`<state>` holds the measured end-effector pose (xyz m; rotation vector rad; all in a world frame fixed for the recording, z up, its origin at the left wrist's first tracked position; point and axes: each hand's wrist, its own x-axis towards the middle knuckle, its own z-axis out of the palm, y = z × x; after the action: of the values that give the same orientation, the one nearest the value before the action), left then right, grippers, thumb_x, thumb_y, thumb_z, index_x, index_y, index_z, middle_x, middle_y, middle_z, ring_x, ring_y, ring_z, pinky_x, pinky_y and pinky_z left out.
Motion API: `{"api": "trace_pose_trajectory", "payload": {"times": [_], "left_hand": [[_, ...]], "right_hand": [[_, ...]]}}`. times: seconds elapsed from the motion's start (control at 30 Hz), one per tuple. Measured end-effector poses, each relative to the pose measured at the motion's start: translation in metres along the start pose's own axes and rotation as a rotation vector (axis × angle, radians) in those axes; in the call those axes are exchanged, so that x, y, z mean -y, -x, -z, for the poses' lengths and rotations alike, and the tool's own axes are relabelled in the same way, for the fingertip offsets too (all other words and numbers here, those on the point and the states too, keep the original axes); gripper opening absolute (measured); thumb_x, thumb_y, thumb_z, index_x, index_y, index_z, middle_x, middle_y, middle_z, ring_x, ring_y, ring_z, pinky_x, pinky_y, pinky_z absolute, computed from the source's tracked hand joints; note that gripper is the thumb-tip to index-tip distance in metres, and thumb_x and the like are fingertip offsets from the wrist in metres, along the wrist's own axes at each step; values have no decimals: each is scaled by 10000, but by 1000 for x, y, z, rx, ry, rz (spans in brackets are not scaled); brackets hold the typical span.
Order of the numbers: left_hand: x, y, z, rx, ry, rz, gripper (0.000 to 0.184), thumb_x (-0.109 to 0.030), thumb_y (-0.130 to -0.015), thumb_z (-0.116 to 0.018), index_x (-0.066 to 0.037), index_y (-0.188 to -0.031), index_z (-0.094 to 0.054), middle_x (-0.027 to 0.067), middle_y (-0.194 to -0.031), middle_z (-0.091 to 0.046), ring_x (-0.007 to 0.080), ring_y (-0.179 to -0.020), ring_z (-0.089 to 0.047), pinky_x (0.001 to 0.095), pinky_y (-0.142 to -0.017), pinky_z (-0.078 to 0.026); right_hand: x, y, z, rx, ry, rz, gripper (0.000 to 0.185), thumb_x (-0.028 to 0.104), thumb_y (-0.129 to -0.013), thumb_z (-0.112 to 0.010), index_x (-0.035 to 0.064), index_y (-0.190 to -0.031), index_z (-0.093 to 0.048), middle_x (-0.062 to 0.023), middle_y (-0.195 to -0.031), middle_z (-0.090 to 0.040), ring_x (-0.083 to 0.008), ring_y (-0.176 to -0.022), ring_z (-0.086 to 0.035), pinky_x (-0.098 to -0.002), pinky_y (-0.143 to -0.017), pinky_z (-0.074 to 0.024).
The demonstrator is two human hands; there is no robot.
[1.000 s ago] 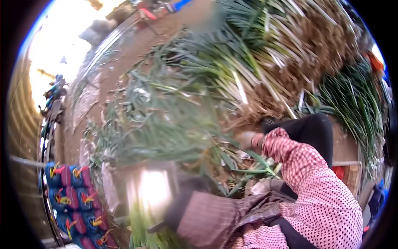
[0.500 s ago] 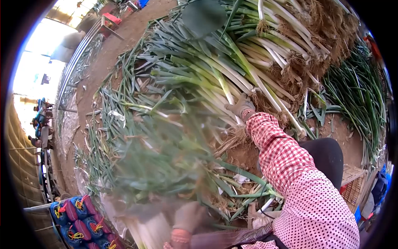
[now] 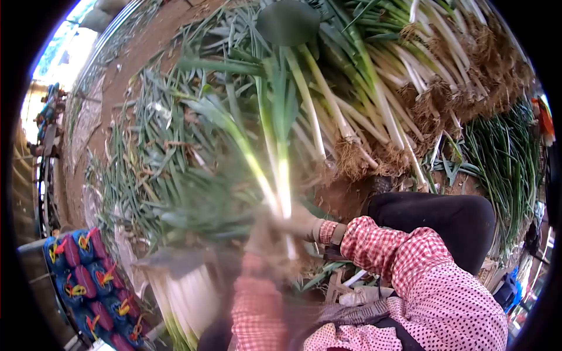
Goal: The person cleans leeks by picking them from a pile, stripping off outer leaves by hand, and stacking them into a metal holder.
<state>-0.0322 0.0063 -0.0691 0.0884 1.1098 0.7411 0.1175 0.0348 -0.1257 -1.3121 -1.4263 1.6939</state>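
Observation:
A few long leeks (image 3: pixel 283 175), white at the base with green tops, stand fanned up in front of me. My right hand (image 3: pixel 302 222), gloved, is closed round their white lower stalks. Beside it, touching or very near the same stalks, my left hand (image 3: pixel 259 237) is smeared by motion, so its fingers cannot be made out. Roots hang blurred under the hands. To the lower left rests a bundle of clean white leeks (image 3: pixel 190 301). Right of the held leeks lies a large pile of leeks (image 3: pixel 380 111) with soil-covered roots.
Loose green leaves (image 3: pixel 140 152) cover the ground at left. A blue and maroon padded thing with colourful ties (image 3: pixel 93 281) stands at lower left. Dark green stalks (image 3: pixel 506 158) lie at far right, beyond my bent knee (image 3: pixel 445 216). Bare soil (image 3: pixel 126 76) shows at upper left.
My right hand has come left and toward me from the pile, bringing leeks upright. My left hand has risen from beside the white bundle to meet it. The view has shifted.

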Motion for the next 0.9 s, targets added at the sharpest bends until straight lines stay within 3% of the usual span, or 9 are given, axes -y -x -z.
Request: {"api": "trace_pose_trajectory", "payload": {"times": [0.07,0.13,0.23,0.43,0.5,0.63,0.73,0.8,0.9], "left_hand": [[45,2,10,47,100,18,422,-393,-1032,-472,-39,-1238,-576,86,-1081,-657,200,-950,-639,346,-826,-527],[77,7,31,-320,-229,-55,278,-259,-998,-586,-36,-1163,-608,66,-962,-666,177,-832,-645,299,-714,-530],[103,-3,61,-197,-393,-288,242,-266,-1003,-579,-40,-1088,-608,26,-847,-643,138,-704,-616,280,-589,-508],[139,8,54,-80,-246,-396,265,-247,-1012,-566,-33,-1168,-588,26,-914,-644,133,-778,-622,265,-658,-521],[127,30,7,-194,-82,-268,288,-219,-1014,-564,-24,-1225,-571,26,-957,-644,133,-849,-622,261,-726,-523],[91,63,-9,-328,-266,-136,223,-119,-973,-593,3,-1160,-601,53,-933,-644,146,-847,-613,275,-736,-511],[74,71,21,-578,-505,-140,119,-61,-940,-571,-8,-1045,-586,73,-813,-622,139,-600,-552,268,-499,-437],[71,71,22,-464,-326,-174,113,-94,-956,-567,-27,-1046,-571,71,-802,-617,139,-582,-542,271,-477,-421],[80,64,-14,-264,20,-134,187,-189,-987,-568,-44,-1105,-570,60,-887,-650,170,-664,-603,303,-555,-495]], "right_hand": [[-11,34,-5,131,0,-163,460,286,-775,-733,-12,-1112,-635,-166,-923,-695,-257,-802,-676,-360,-744,-551],[-2,40,12,-8,-112,-649,500,265,-793,-758,-25,-1167,-594,-140,-840,-666,-206,-610,-642,-340,-552,-544],[-4,43,44,-255,-479,-678,382,304,-867,-691,3,-1081,-592,-112,-782,-639,-199,-497,-566,-330,-433,-485],[20,25,48,-195,-535,-554,448,358,-886,-709,39,-1183,-609,-106,-971,-664,-189,-816,-629,-372,-663,-554],[-22,3,36,34,-291,-365,630,425,-829,-762,22,-1276,-576,-131,-1166,-647,-236,-1070,-603,-367,-890,-496],[-8,13,49,29,-119,-420,676,417,-826,-742,-38,-1284,-543,-176,-1197,-643,-249,-1061,-618,-356,-928,-481],[3,38,63,-158,131,-428,661,409,-828,-721,-54,-1265,-542,-227,-1187,-638,-300,-1060,-638,-390,-940,-482],[11,52,67,-297,298,-411,627,428,-858,-686,-64,-1220,-546,-279,-1178,-624,-366,-1095,-630,-418,-945,-483],[6,53,35,-65,335,-288,520,410,-943,-582,-54,-1175,-561,-293,-1142,-635,-403,-1068,-634,-426,-940,-486]]}}
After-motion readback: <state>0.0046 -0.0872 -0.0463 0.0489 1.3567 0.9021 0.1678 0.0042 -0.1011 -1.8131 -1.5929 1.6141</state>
